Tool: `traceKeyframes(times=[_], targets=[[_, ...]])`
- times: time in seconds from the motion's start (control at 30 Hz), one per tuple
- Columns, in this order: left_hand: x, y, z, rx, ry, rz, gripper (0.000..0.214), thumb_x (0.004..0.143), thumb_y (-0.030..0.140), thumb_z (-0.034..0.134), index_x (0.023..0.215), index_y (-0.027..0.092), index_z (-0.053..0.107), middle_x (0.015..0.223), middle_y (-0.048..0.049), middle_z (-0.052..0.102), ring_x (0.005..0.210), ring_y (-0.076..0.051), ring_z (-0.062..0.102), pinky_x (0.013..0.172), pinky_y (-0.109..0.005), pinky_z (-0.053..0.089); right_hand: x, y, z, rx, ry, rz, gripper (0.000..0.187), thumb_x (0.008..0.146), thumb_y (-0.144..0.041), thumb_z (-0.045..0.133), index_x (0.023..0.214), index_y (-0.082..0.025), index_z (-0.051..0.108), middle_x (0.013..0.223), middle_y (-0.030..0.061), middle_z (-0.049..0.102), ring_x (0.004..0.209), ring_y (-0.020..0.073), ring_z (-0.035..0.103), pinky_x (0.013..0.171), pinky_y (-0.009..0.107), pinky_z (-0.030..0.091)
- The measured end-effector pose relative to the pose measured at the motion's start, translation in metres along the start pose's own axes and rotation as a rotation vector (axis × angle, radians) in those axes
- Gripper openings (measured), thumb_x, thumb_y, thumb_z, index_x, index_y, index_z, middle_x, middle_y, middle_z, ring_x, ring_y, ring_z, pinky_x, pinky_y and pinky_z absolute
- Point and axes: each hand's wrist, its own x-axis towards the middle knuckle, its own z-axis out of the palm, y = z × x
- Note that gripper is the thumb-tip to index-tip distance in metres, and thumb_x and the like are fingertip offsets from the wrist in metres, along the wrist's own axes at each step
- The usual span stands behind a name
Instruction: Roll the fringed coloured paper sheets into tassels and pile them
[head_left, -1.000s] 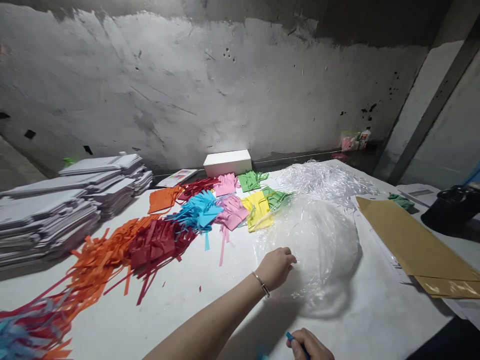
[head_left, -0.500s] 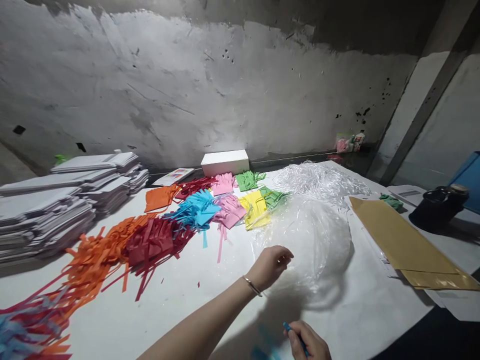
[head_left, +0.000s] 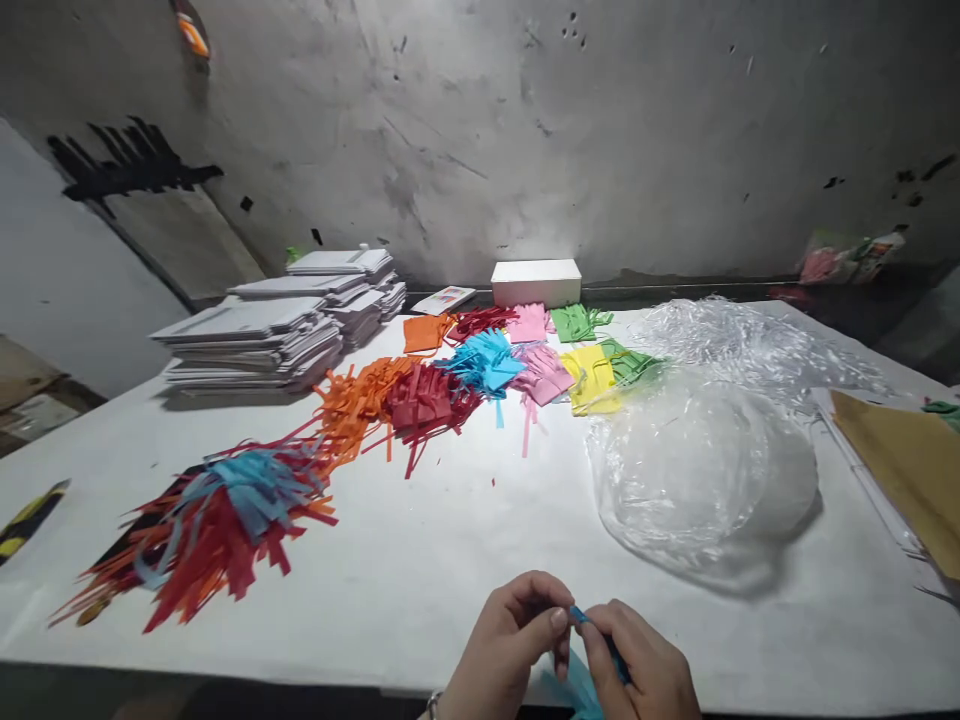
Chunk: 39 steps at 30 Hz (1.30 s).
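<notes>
Both my hands meet at the bottom centre over the white table. My left hand and my right hand pinch the same small blue paper piece, whose fringed end hangs below between them. A heap of clear plastic bags lies just beyond, to the right. Piles of fringed paper strips stretch across the table: a mixed red, orange and blue pile at left, orange and dark red ones in the middle, then blue, pink, yellow and green ones farther back.
Stacks of flat white cards stand at the back left. A white box sits against the grey wall. Shredded clear plastic lies at the back right. Brown envelopes rest at the right edge.
My left hand has drawn back from the plastic bags and joined the right hand on the blue paper piece. The view has swung left and down.
</notes>
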Motion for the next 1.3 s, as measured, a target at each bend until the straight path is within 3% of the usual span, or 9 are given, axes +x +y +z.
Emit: traceKeyframes(times=[0.27,0.4,0.63,0.77,0.9,1.07,1.3], targets=[[-0.026,0.0,-0.018,-0.061,0.125,0.024,0.036,0.071,0.044,0.083,0.083,0.014,0.067,0.056,0.0017,0.06,0.049,-0.009,0.055,0.05,-0.021,0.046,0.002,-0.024,0.014,-0.009,-0.138,-0.029,0.028,0.099,-0.028,0.043,0.076,-0.023,0.057,0.064,-0.0012,0.057,0.057,0.0121,0.058,0.053,0.021,0.043],[-0.031,0.005,-0.024,-0.009,0.097,0.079,0.036,0.074,0.046,0.08,0.084,0.014,0.068,0.056,0.0019,0.058,0.051,-0.009,0.054,0.051,-0.02,0.046,0.006,-0.028,0.014,-0.118,-0.243,-0.116,0.026,0.1,-0.025,0.042,0.077,-0.023,0.055,0.065,-0.0014,0.056,0.058,0.0119,0.058,0.055,0.021,0.044],[-0.046,0.016,-0.031,0.163,0.056,0.23,0.028,0.083,0.042,0.073,0.084,0.014,0.069,0.079,-0.0019,0.059,0.059,-0.01,0.058,0.057,-0.023,0.05,0.022,-0.036,0.006,-0.21,-0.442,-0.326,0.028,0.1,-0.023,0.038,0.076,-0.023,0.051,0.064,-0.0019,0.058,0.054,0.0107,0.057,0.051,0.02,0.043],[-0.05,0.013,-0.038,0.216,-0.009,0.248,0.026,0.087,0.041,0.069,0.085,0.015,0.069,0.08,-0.0023,0.058,0.059,-0.01,0.059,0.057,-0.023,0.05,0.025,-0.038,0.002,-0.162,-0.599,-0.316,0.024,0.1,-0.024,0.04,0.08,-0.023,0.053,0.068,-0.0029,0.06,0.058,0.0105,0.058,0.053,0.02,0.043],[-0.053,0.014,-0.041,0.292,0.007,0.257,0.026,0.087,0.041,0.068,0.087,0.015,0.07,0.079,-0.0026,0.059,0.059,-0.01,0.059,0.057,-0.022,0.049,0.019,-0.039,0.005,-0.127,-0.527,-0.222,0.027,0.102,-0.027,0.038,0.078,-0.024,0.051,0.068,-0.0028,0.059,0.058,0.0107,0.058,0.053,0.02,0.043],[-0.056,0.018,-0.039,0.277,0.042,0.233,0.027,0.086,0.043,0.069,0.086,0.016,0.07,0.078,-0.0016,0.059,0.058,-0.009,0.059,0.057,-0.021,0.048,0.012,-0.042,0.007,-0.029,-0.555,-0.094,0.02,0.102,-0.028,0.04,0.09,-0.025,0.056,0.077,-0.0019,0.064,0.068,0.0109,0.063,0.062,0.018,0.047],[-0.05,0.017,-0.042,0.108,0.033,-0.009,0.037,0.068,0.045,0.085,0.078,0.014,0.066,0.058,-0.0012,0.063,0.052,-0.012,0.059,0.056,-0.023,0.048,0.0,-0.032,0.006,-0.11,-0.543,-0.08,0.026,0.101,-0.026,0.039,0.083,-0.024,0.057,0.073,-0.0002,0.06,0.067,0.0124,0.06,0.06,0.02,0.045]])
